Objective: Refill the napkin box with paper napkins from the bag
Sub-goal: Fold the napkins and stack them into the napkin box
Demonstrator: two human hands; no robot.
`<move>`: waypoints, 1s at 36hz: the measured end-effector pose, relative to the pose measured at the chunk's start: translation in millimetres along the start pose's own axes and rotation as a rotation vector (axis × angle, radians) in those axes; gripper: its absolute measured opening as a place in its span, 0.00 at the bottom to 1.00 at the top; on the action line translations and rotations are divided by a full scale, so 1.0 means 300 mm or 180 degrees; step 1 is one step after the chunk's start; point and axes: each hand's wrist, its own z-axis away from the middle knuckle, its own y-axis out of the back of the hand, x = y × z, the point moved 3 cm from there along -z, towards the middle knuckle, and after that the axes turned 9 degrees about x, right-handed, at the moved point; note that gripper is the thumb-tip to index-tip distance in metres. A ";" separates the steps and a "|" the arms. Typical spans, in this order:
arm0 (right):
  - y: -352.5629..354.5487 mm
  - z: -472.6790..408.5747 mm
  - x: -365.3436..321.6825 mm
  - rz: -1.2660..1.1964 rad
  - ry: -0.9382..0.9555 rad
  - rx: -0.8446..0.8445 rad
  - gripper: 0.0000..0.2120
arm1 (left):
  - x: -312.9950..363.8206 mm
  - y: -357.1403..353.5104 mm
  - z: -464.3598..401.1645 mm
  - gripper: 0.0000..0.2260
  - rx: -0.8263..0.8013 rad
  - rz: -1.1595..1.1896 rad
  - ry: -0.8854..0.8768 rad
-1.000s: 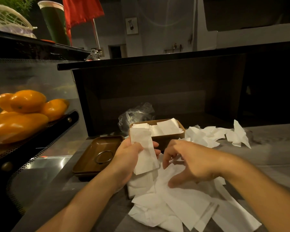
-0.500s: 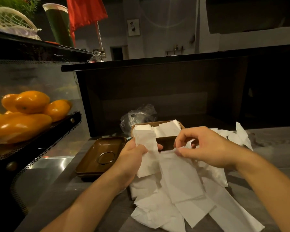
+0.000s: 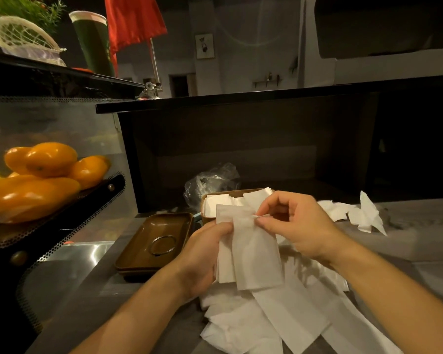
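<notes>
Stacking napkins for the box

Your left hand (image 3: 202, 254) grips a small stack (image 3: 248, 251); your right hand (image 3: 296, 226) pinches a napkin onto it; the napkin box (image 3: 205, 200) sits just behind, part-filled; next, square the edges and slot them in.

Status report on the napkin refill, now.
Left hand holds a napkin stack; right hand pinches a napkin onto it. Napkin box partly filled. Nothing blocking.
</notes>
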 end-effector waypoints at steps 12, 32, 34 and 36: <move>-0.048 0.012 -0.005 -0.0722 -0.0280 0.0356 0.05 | -0.011 -0.006 -0.011 0.16 -0.0266 0.0199 0.0097; -0.058 0.035 -0.023 0.0279 0.0369 -0.0684 0.22 | 0.015 0.002 0.001 0.21 -0.0660 -0.1288 -0.0759; -0.043 0.025 -0.024 0.0381 0.0583 -0.0500 0.13 | 0.035 0.023 -0.016 0.16 -0.0292 -0.1625 -0.1108; -0.015 0.007 -0.019 0.0275 0.0471 -0.0217 0.10 | 0.054 0.051 -0.032 0.11 0.0071 -0.1554 -0.1379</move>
